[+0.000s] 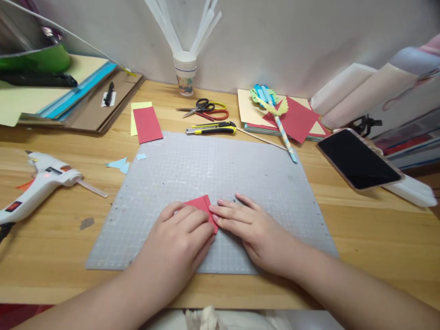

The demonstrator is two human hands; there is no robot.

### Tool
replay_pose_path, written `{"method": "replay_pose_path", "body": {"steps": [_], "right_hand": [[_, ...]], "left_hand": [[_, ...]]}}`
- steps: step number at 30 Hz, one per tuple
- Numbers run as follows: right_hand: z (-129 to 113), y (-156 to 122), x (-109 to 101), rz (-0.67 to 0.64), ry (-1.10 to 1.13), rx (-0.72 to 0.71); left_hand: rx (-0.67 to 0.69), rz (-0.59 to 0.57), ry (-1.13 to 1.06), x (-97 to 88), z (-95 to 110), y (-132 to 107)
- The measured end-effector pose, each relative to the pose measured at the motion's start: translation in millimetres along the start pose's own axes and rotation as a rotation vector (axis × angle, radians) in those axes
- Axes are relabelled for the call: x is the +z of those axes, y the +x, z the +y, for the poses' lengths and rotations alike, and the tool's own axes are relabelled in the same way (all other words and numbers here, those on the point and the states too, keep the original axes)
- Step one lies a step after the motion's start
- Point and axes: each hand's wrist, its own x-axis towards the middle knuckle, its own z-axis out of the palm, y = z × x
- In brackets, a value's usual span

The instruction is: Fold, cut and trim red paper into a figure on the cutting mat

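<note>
A small piece of red paper (201, 203) lies on the grey cutting mat (220, 165), with a narrow strip folded along its right edge. My left hand (184, 238) is curled over the paper's left and lower part, its fingers bent and holding it down; they hide much of it. From the right, my right hand (252, 224) reaches in with fingers stretched out flat, the tips touching the folded edge. Beyond the mat's upper left corner, another red paper piece (147, 124) overlaps a yellow one (134, 120).
A glue gun (51, 181) lies at left, near blue paper scraps (118, 164). Behind the mat are scissors (202, 108), a utility knife (211, 129) and a cup of white sticks (185, 75). A paper flower (275, 110) rests back right, beside a phone (359, 158).
</note>
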Motion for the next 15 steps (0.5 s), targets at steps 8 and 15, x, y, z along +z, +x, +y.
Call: {"method": "replay_pose_path", "body": {"steps": [8, 15], "right_hand": [[2, 1, -4, -0.042, 0.095, 0.011], [15, -1, -12, -0.086, 0.228, -0.041]], "left_hand": [[-0.241, -0.083, -0.148, -3.2, 0, 14], [-0.316, -0.182, -0.095, -8.1, -4, 31]]}}
